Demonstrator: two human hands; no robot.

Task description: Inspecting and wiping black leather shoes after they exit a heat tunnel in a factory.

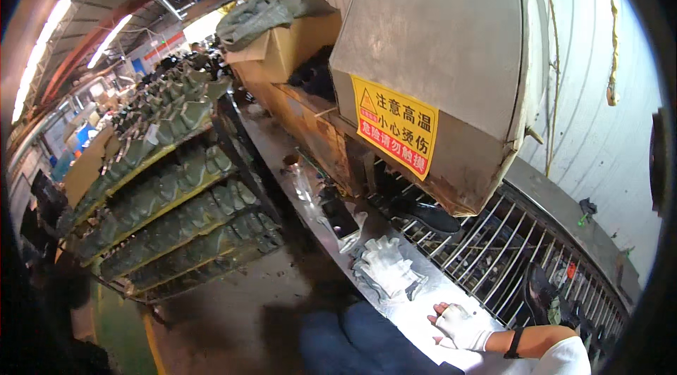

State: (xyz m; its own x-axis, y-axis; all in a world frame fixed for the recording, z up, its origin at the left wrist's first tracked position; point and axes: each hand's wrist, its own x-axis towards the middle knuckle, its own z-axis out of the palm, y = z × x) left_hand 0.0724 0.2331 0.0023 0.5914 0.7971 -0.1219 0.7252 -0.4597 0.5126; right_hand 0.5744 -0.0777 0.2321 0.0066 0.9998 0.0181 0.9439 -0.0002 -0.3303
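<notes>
Loosely, my right grip (462, 327), in a white glove with bare fingertips, sits over the metal table (415, 320), thumb apart from the slightly bent fingers. My left grip is out of view, so I cannot tell its state. A pile of whitish gloves (388, 268) lies on the table near my right fingertips, just beyond them. Alongside runs a rack of metal bars (486, 262), with a black shoe (429, 216) by the lower edge of a grey metal hood (437, 29).
</notes>
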